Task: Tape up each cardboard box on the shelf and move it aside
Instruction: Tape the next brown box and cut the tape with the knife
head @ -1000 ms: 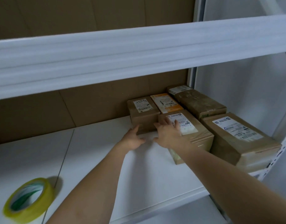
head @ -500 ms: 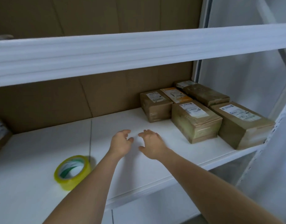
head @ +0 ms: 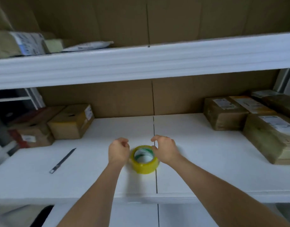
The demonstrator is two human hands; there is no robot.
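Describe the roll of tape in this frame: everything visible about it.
The roll of tape is yellow and glossy with a white core marked in green. It lies flat on the white shelf, hole up, over the board seam. The left hand and right hand flank it, fingers curled; whether either touches it is unclear.

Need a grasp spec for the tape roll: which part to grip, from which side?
Grip the tape roll across its outer yellow band, coming from above. It lies flat on the shelf with its hole facing up, so thumb and fingers can straddle the rim, or one finger can hook inside. The left hand and right hand already flank it; probably either can take it.
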